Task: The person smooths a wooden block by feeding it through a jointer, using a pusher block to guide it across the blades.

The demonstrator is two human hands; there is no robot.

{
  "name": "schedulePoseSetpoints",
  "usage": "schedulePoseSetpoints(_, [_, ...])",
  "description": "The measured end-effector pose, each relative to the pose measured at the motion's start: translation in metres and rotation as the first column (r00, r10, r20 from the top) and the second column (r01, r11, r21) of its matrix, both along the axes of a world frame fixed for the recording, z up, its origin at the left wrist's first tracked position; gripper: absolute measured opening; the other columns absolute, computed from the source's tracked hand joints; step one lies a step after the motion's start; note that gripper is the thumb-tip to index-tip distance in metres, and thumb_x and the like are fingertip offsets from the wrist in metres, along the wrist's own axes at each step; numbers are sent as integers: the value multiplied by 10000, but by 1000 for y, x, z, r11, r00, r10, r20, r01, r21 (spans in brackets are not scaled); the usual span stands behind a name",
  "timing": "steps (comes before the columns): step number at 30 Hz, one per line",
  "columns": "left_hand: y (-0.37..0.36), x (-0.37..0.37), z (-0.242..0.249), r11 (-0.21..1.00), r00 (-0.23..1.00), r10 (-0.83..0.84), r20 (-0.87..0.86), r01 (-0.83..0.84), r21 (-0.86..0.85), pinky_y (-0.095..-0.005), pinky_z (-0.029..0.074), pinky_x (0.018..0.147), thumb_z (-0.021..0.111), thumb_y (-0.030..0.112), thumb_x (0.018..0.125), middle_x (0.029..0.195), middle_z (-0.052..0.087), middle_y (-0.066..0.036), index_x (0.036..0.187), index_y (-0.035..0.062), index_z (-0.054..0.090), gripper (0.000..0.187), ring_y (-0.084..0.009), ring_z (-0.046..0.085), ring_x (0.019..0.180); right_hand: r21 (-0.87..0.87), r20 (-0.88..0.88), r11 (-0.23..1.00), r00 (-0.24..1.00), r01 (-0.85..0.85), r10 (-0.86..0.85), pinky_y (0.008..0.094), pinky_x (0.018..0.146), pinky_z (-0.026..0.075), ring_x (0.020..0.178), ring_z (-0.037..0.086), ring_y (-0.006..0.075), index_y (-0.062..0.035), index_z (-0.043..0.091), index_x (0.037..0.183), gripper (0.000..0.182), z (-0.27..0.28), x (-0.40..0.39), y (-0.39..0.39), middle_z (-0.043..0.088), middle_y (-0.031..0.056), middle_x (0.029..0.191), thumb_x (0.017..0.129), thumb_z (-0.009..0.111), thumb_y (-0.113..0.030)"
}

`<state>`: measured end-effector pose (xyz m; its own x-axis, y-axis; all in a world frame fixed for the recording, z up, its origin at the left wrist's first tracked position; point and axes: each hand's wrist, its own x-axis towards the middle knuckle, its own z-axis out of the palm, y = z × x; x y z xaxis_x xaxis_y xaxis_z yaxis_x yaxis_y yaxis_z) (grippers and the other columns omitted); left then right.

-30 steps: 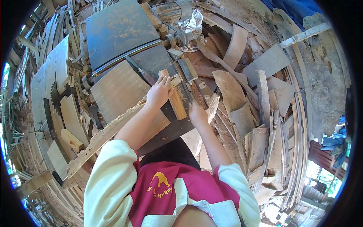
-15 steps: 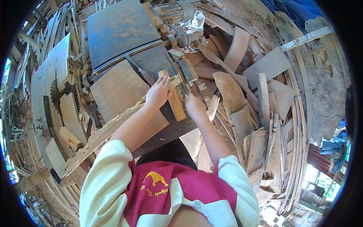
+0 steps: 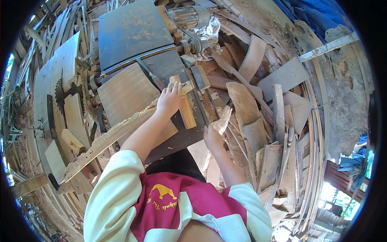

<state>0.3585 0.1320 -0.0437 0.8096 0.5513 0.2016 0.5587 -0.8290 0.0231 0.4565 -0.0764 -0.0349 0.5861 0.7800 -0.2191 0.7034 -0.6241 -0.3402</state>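
My left hand (image 3: 169,99) presses down with its fingers over the upper part of a short wooden block (image 3: 187,113), where a long rough-edged wood strip (image 3: 117,131) crosses it. Both pieces lie over the dark metal machine table (image 3: 161,151). Just beyond the table's right edge is my right hand (image 3: 213,137), its fingers closed round something thin that is mostly hidden. A wide pale board (image 3: 128,90) lies left of my left hand, and a tool with a dark handle (image 3: 157,82) rests above it.
A second metal plate (image 3: 135,32) and a motor (image 3: 185,18) stand at the back. Toothed saw blades (image 3: 60,94) are at the left. Small blocks (image 3: 200,76) sit along the table's right side. Scrap boards (image 3: 244,105) pile up at the right.
My right hand has moved down and slightly right, away from the block and strip. My left hand stays on the wood, with its fingers slightly shifted.
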Motion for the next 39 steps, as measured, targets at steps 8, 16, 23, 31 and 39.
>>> schedulePoseSetpoints(8, [0, -1, -2, 1000, 999, 3, 45, -2, -18, -359, 338, 957, 436, 317, 874, 1257, 443, -152, 1251, -19, 372, 510, -279, 362, 1217, -67, 32, 997, 999, -33, 35, 491, 559, 449, 613, 586, 371, -55, 483, 867, 245, 37, -6, -44, 580, 195, 632, 884, 389, -280])
schedulePoseSetpoints(16, [-1, 0, -6, 1000, 997, -1, 72, -1, 22, -358, 348, 954, 453, 316, 863, 1249, 454, -149, 1235, -26, 391, 509, -277, 394, 1196, -43, -25, 998, 999, -46, 45, 485, 635, 451, 716, 585, 389, -28, 499, 898, 289, 21, 19, 49, 593, 225, 735, 899, 369, -286])
schedulePoseSetpoints(23, [-2, 0, -2, 999, 998, -2, 60, -1, 53, -352, 354, 951, 460, 319, 859, 1237, 468, -145, 1224, -20, 410, 500, -269, 401, 1193, 71, 6, 997, 1000, -8, 8, 483, 598, 458, 653, 592, 380, -39, 496, 843, 281, -3, 17, 82, 595, 206, 677, 895, 370, -285])
schedulePoseSetpoints(31, [-1, 1, -5, 999, 998, -10, 65, 7, 46, -349, 349, 960, 455, 326, 861, 1241, 464, -152, 1230, -21, 403, 508, -266, 390, 1202, -80, -70, 996, 997, 32, -38, 492, 608, 444, 670, 577, 393, -40, 489, 891, 279, 17, -3, -6, 577, 217, 673, 891, 382, -297])
schedulePoseSetpoints(39, [2, 1, -3, 999, 990, 5, 142, 2, -46, -355, 374, 936, 476, 307, 855, 1211, 481, -169, 1212, -25, 414, 491, -279, 426, 1163, -150, -58, 985, 993, 89, -98, 495, 629, 437, 699, 571, 399, -27, 502, 869, 284, 36, 3, -35, 583, 229, 731, 890, 383, -284])
